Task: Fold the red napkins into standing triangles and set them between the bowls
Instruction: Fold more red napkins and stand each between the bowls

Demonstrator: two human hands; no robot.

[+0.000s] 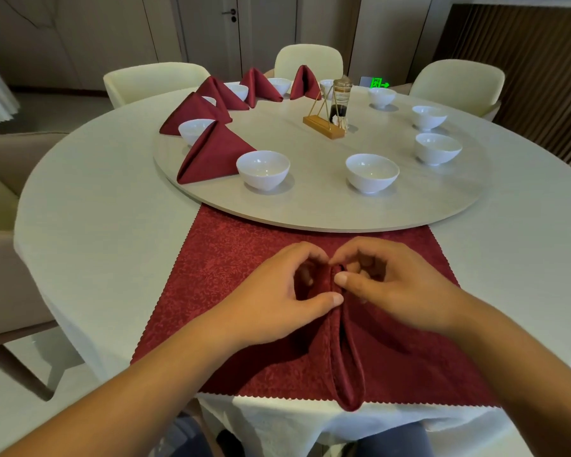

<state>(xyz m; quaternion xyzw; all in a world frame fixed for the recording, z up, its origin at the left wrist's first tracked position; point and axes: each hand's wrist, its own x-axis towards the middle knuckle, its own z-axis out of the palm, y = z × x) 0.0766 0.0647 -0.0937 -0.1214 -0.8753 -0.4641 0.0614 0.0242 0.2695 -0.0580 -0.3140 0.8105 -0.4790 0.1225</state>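
At the table's (96, 209) near edge a red cloth (228, 265) lay flat, its far end tucked under the round turntable (310, 211). On the cloth the left hand (277, 291) and right hand (393, 285) pinched the far end of a folded red napkin (346, 367), thumbs close together at its raised centre ridge. Along the turntable's left and far rim, five standing red napkins (211, 153) alternated with white bowls (263, 169). More bowls lined its near and right rim. A wooden stand (323, 126) and a glass bottle (342, 97) stood near its middle.
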